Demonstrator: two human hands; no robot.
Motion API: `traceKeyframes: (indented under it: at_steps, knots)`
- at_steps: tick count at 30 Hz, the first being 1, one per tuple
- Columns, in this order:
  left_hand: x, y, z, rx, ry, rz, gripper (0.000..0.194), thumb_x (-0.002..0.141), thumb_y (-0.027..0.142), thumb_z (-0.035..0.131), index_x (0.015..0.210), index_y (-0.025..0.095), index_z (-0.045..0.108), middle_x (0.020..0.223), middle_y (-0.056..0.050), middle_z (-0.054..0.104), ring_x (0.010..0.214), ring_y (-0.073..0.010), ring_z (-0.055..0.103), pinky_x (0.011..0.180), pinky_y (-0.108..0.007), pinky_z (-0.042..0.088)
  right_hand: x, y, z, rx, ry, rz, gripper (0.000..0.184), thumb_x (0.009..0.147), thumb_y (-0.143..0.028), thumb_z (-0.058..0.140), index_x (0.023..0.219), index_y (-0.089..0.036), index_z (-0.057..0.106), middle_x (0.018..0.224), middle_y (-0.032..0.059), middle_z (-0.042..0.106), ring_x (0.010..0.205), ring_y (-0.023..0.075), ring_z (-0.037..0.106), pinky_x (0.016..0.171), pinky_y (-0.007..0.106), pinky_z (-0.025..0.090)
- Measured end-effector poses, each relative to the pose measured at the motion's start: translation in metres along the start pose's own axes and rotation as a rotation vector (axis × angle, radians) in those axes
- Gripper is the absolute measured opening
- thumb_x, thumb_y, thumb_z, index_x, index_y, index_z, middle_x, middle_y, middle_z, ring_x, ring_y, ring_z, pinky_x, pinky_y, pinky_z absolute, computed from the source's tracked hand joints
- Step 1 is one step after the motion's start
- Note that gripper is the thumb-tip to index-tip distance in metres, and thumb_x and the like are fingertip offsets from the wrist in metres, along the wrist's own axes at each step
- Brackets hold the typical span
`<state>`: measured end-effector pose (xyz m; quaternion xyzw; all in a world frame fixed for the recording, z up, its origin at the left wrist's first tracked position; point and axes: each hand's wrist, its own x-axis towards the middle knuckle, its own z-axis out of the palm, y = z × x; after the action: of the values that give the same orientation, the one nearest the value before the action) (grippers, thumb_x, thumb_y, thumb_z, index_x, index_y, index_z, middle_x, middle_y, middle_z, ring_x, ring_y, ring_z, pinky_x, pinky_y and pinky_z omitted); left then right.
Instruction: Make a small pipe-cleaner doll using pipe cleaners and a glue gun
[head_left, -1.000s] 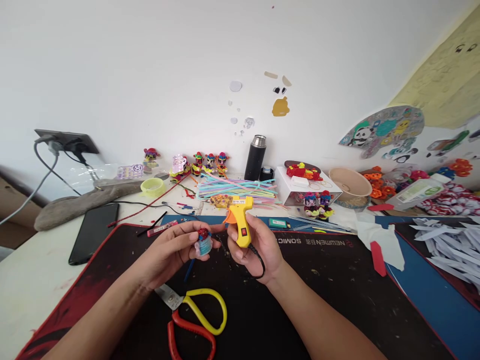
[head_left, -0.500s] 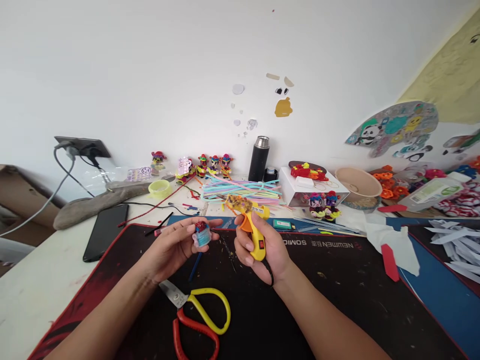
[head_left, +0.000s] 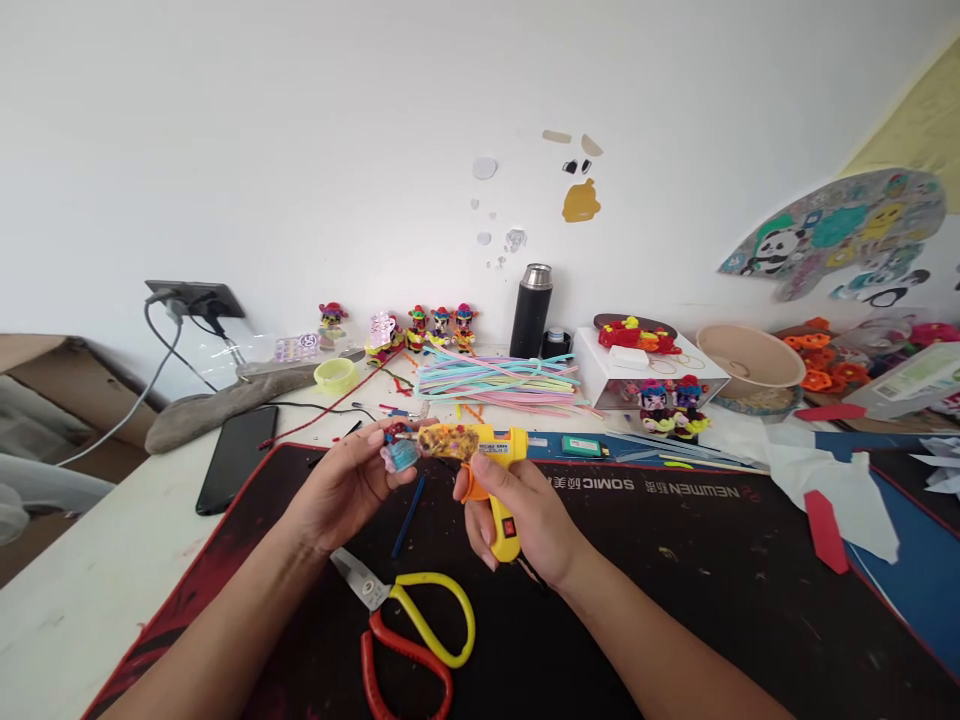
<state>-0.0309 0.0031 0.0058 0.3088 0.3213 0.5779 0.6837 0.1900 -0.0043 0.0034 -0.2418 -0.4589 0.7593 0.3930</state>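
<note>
My left hand (head_left: 349,487) is closed on a small fuzzy craft piece (head_left: 402,455), light blue and pinkish with dark red on top. In my right hand (head_left: 525,515) is a yellow hot glue gun (head_left: 504,500), its fingers wrapped round the grip near the orange trigger. The gun's stained front end points left, and its nozzle is at the red top of the piece; I cannot tell whether they touch. Below the hands, scissors (head_left: 420,625) with one yellow and one red handle lie on the dark desk mat (head_left: 637,610).
Pastel pipe cleaners (head_left: 495,380) lie behind the hands, near a black thermos (head_left: 531,312). Small fuzzy figures (head_left: 441,328) stand along the wall. A phone (head_left: 236,460) is at left; a white box (head_left: 652,375) and pinkish bowl (head_left: 750,357) are at right.
The glue gun has moved left and levelled out, bringing its nozzle to the craft piece. The left hand keeps its hold. The view has shifted slightly.
</note>
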Motion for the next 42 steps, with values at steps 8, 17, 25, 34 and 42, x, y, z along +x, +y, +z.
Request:
traceKeyframes:
  at_steps: [8, 17, 25, 34, 42]
  knots:
    - [-0.0012, 0.0004, 0.002, 0.002, -0.009, -0.003, 0.023, 0.081, 0.019, 0.089, 0.102, 0.012, 0.083, 0.086, -0.006, 0.082, 0.067, -0.0146, 0.076, 0.066, -0.022, 0.07, 0.0001, 0.0017, 0.0005, -0.042, 0.03, 0.02, 0.057, 0.091, -0.073, 0.069, 0.079, -0.017, 0.063, 0.043, -0.0071, 0.049, 0.033, 0.0109, 0.048, 0.038, 0.021, 0.032]
    - [-0.0014, -0.0003, 0.0005, 0.004, -0.003, -0.001, 0.023, 0.08, 0.019, 0.09, 0.102, 0.012, 0.084, 0.085, -0.006, 0.082, 0.065, -0.0146, 0.075, 0.065, -0.023, 0.07, -0.0005, 0.0011, 0.0013, -0.056, 0.031, 0.024, 0.057, 0.091, -0.073, 0.068, 0.077, -0.018, 0.062, 0.043, -0.0072, 0.048, 0.033, 0.0108, 0.048, 0.038, 0.022, 0.032]
    - [-0.0028, 0.001, 0.0032, 0.019, -0.039, -0.012, 0.03, 0.076, 0.027, 0.096, 0.101, 0.012, 0.086, 0.074, -0.003, 0.078, 0.059, -0.0127, 0.071, 0.068, -0.024, 0.07, -0.0005, 0.003, 0.0013, -0.058, 0.031, 0.036, 0.058, 0.091, -0.073, 0.068, 0.075, -0.018, 0.061, 0.042, -0.0073, 0.048, 0.033, 0.0106, 0.048, 0.038, 0.021, 0.032]
    - [-0.0023, 0.0005, 0.0042, 0.025, -0.042, -0.012, 0.035, 0.074, 0.03, 0.099, 0.101, 0.012, 0.086, 0.082, -0.005, 0.081, 0.063, -0.0129, 0.073, 0.066, -0.023, 0.07, -0.0011, 0.0016, 0.0031, -0.059, 0.033, 0.039, 0.058, 0.09, -0.074, 0.069, 0.072, -0.019, 0.059, 0.041, -0.0074, 0.048, 0.033, 0.0097, 0.048, 0.038, 0.021, 0.033]
    - [-0.0005, -0.003, -0.0017, 0.015, -0.021, -0.013, 0.034, 0.076, 0.027, 0.096, 0.104, 0.011, 0.085, 0.098, -0.01, 0.085, 0.069, -0.0153, 0.076, 0.065, -0.024, 0.07, -0.0023, 0.0009, 0.0044, -0.091, 0.044, 0.045, 0.061, 0.087, -0.077, 0.07, 0.07, -0.02, 0.057, 0.041, -0.0072, 0.047, 0.033, 0.0101, 0.048, 0.038, 0.021, 0.034]
